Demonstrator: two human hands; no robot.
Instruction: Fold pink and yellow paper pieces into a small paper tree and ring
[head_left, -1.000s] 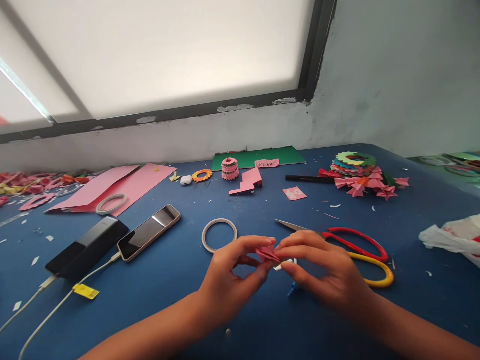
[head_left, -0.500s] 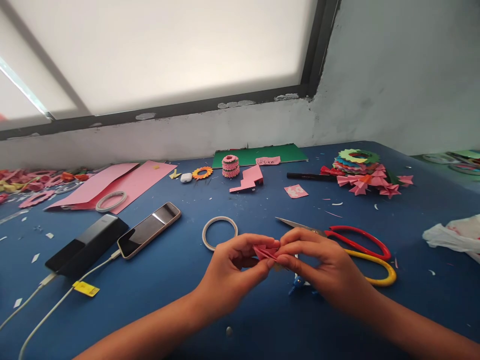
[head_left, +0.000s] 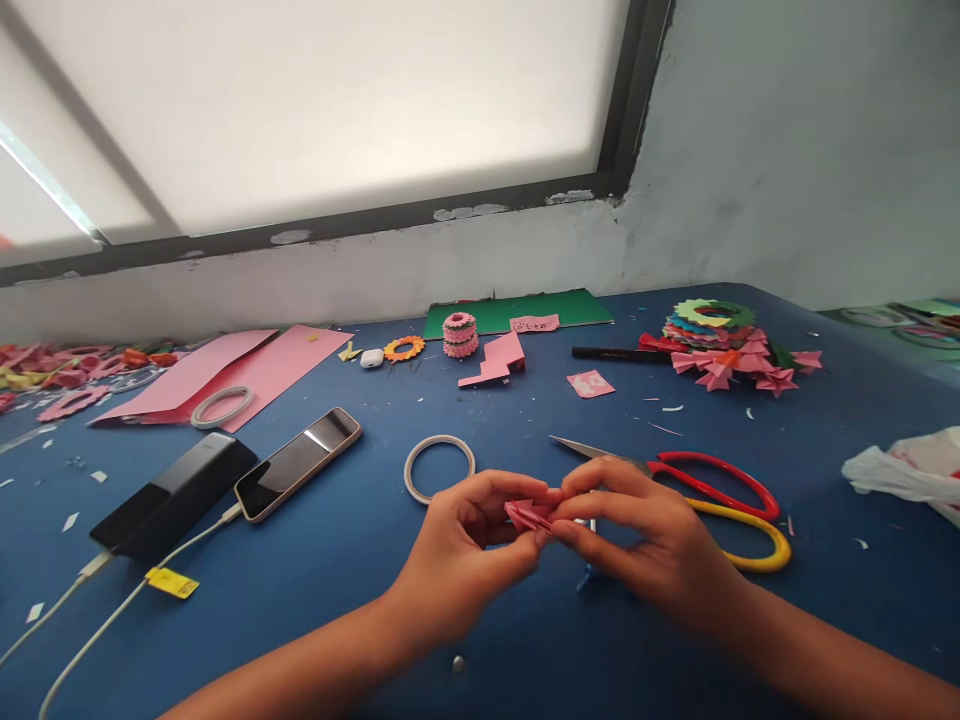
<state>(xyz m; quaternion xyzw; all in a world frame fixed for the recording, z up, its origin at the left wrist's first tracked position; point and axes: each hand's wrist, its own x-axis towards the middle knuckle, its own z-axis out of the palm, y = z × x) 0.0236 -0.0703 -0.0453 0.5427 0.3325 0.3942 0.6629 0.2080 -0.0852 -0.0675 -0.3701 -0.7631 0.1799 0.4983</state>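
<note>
A small folded pink paper piece (head_left: pixel 527 515) is pinched between both hands above the blue table. My left hand (head_left: pixel 461 550) grips its left side with thumb and fingers. My right hand (head_left: pixel 637 525) holds its right end, fingertips closed against it, so part of the paper is hidden. Just behind my right hand lie scissors (head_left: pixel 750 490) with one red and one yellow handle, blades pointing left. Partly covered by my left hand is a roll of tape (head_left: pixel 439 440). A small blue object (head_left: pixel 585 578), mostly hidden, sits beneath my right hand.
To the left are a phone (head_left: pixel 300 465) and a black power bank (head_left: pixel 172 495) with white cables. Pink paper sheets (head_left: pixel 300 370), a stacked pink paper ring (head_left: pixel 460 335), a black pen (head_left: pixel 619 354) and folded paper flowers (head_left: pixel 750 360) lie farther back. A white plastic bag (head_left: pixel 907 465) is at right.
The fingers have shifted slightly around the folded pink paper, whose folds now show a little differently. Both hands stay in nearly the same place.
</note>
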